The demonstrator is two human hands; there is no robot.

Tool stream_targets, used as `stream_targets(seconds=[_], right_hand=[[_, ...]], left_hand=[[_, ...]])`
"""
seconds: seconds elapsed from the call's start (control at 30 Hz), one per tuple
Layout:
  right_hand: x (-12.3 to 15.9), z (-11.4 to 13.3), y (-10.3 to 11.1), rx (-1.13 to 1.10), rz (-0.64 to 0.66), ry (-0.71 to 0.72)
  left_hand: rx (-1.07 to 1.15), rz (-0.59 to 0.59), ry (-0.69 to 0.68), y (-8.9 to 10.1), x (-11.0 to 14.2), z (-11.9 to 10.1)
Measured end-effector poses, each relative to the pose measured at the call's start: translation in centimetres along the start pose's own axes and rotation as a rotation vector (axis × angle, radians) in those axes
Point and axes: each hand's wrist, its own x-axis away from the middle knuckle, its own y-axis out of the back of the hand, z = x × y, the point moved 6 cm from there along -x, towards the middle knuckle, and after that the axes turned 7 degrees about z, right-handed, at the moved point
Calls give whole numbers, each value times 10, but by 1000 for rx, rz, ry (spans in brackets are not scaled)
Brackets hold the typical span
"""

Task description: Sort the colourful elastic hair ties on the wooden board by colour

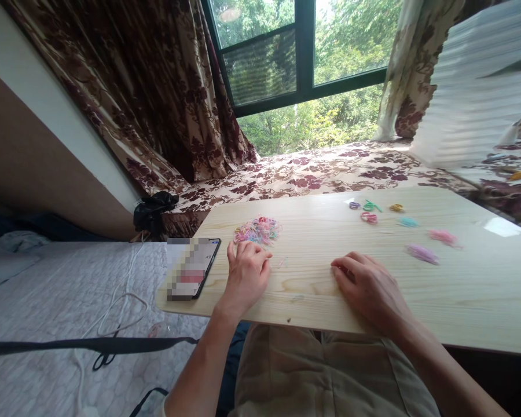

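Observation:
A mixed heap of small, colourful elastic bands [258, 230] lies on the pale wooden table. Just in front of it is my left hand [247, 272], palm down, its fingers curled at the heap's near edge; what they hold, if anything, is hidden. A few loose bands [283, 262] lie right of its thumb. My right hand [367, 286] rests near the table's front edge, fingers bent together, and I cannot make out anything in them. Beyond it are separate bunches: purple [355, 205], green [372, 205], yellow [396, 207], red [369, 218], light blue [408, 222], pink [443, 237] and lilac [422, 253].
A phone [195, 269], partly blurred out, lies at the table's left edge. Left of the table is a quilted bed [47, 289] with a white cable [132, 298] and a dark strap [91, 346]. A black bag [154, 209] sits behind, below patterned curtains [173, 87] and a window [304, 58].

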Motion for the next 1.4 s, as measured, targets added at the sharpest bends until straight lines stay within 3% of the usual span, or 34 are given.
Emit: stream_targets(seconds=[0.33,0.53,0.67,0.83,1.03,1.13,1.23,1.4], right_hand=[[0,1,0,-5,14,-11],[0,0,-1,-9,31,-19],[0,-1,-1,-12,24,-13],[0,-1,-2,2,7,-2],[0,0,0,0,2,7],[0,0,0,5,-2,6],[0,0,-1,13,-7,15],[1,0,-1,11,-18,16]], left_hand=[[35,79,-41,-4,-5,-17],[-109,38,39,-12,-25,-3],[-148,-31,116,-5,-32,7],[28,120,-149,-9,-18,-12],[-72,65,17,-1,-8,-1],[47,105,-34,7,3,-14],[191,245,-116,6,18,-34],[167,310,-111,3,25,-47]])
